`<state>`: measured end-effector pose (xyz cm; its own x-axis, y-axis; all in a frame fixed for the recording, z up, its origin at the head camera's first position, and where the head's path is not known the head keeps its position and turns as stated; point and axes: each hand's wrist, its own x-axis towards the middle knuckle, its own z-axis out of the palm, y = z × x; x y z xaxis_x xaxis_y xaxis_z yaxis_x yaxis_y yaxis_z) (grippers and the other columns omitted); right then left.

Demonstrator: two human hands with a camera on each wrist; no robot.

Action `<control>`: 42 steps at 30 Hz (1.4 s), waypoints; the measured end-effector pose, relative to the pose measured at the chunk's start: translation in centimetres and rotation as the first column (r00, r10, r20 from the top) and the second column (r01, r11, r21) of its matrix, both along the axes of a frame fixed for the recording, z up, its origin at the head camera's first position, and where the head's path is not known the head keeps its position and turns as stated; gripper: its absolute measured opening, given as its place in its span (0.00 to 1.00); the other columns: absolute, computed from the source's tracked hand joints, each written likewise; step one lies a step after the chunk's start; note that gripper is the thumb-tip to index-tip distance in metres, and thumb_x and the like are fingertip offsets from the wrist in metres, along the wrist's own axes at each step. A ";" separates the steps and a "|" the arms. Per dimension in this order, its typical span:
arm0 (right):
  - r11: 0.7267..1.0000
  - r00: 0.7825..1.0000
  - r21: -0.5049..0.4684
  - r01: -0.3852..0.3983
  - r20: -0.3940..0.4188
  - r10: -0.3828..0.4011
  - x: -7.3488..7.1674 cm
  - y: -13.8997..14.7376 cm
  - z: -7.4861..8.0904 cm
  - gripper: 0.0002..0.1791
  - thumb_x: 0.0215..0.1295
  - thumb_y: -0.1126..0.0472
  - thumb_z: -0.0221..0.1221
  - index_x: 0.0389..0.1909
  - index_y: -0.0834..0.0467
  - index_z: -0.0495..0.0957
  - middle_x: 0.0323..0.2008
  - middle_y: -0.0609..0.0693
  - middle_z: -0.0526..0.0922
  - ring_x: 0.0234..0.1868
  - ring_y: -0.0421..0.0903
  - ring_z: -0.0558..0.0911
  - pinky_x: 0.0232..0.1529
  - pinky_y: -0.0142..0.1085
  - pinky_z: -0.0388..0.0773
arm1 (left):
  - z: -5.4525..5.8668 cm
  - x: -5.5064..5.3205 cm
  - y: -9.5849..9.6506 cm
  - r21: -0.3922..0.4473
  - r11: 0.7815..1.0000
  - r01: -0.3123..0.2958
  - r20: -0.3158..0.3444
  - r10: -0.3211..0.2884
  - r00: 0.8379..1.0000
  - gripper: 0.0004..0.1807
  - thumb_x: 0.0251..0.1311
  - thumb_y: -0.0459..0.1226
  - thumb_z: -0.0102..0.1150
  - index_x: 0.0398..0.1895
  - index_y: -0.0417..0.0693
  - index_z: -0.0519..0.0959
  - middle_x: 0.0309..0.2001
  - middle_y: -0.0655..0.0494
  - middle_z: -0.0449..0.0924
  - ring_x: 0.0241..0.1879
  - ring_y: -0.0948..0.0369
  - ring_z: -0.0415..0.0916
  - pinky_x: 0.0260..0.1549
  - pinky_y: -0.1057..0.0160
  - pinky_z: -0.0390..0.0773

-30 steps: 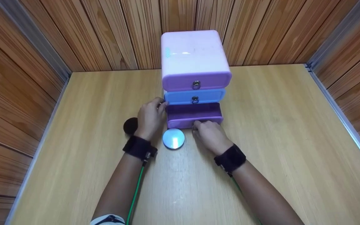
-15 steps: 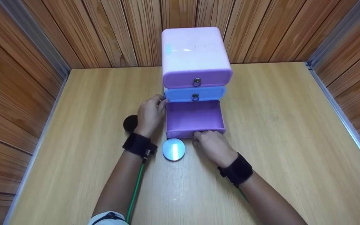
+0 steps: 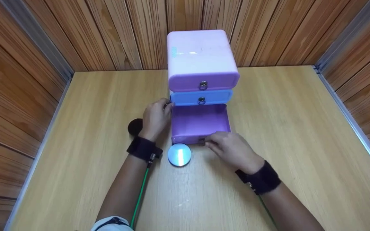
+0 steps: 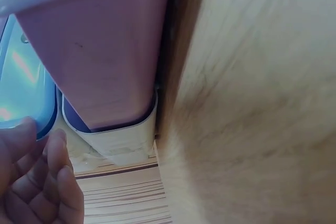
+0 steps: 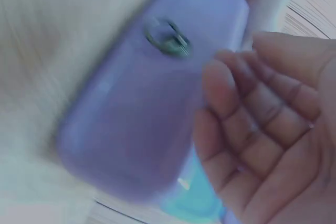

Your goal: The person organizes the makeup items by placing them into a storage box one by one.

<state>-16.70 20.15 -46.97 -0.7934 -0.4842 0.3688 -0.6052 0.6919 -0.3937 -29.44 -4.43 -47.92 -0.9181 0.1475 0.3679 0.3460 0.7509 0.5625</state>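
A small pink drawer cabinet (image 3: 201, 51) stands at the back, with a purple top drawer (image 3: 185, 84) and a blue middle drawer (image 3: 185, 98). Its purple bottom drawer (image 3: 201, 120) is pulled out, its visible inside bare. My left hand (image 3: 156, 118) pinches the left edge of the blue drawer between thumb and fingers, as the left wrist view shows. Just off the bottom drawer's ring pull (image 5: 170, 40), my right hand (image 3: 231, 149) has relaxed, bent fingers holding nothing. A shiny light-blue disc (image 3: 179, 155) lies right in front of the bottom drawer.
A black round disc (image 3: 135, 127) lies left of my left hand, partly hidden by it. Wood-plank walls (image 3: 108, 35) close in the wooden table (image 3: 300, 128) at the back and sides. Green cables (image 3: 140, 195) run along both forearms.
The bottom drawer has slid out toward me, pushing the light-blue disc along. My right hand has let go of its ring and moved right. My left hand has stayed put.
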 end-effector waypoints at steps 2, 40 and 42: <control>0.997 0.995 -0.054 -0.051 -0.088 0.046 -0.1 0.7 1.1 0.03 0.62 0.63 0.66 0.36 0.57 0.84 0.30 0.46 0.84 0.31 0.41 0.81 0.33 0.35 0.79 | 0.2 0.0 0.0 -0.007 1.000 -0.005 0.007 0.005 1.000 0.13 0.67 0.44 0.59 0.38 0.45 0.85 0.32 0.53 0.84 0.31 0.55 0.81 0.30 0.55 0.76; 0.717 0.884 -0.651 0.249 -0.151 -0.443 -7.7 10.1 7.5 0.08 0.63 0.66 0.64 0.41 0.66 0.86 0.35 0.57 0.86 0.36 0.35 0.80 0.42 0.26 0.74 | 0.1 1.2 2.6 -0.093 0.993 0.068 -0.031 -0.071 0.997 0.12 0.68 0.45 0.58 0.32 0.48 0.82 0.27 0.60 0.80 0.27 0.62 0.77 0.26 0.62 0.74; 0.746 0.890 -0.621 0.241 -0.166 -0.425 -8.1 10.2 7.0 0.09 0.64 0.67 0.64 0.43 0.65 0.86 0.36 0.57 0.86 0.36 0.34 0.80 0.42 0.26 0.73 | 0.2 1.3 2.4 -0.093 0.993 0.065 -0.028 -0.068 0.997 0.12 0.68 0.45 0.58 0.31 0.48 0.82 0.27 0.60 0.81 0.27 0.62 0.77 0.26 0.62 0.74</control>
<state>-24.78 30.37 -39.95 -0.6798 0.1652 0.7146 -0.5241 0.5721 -0.6309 -28.10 -2.02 -47.70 -0.8934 0.2427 0.3780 0.4133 0.7738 0.4800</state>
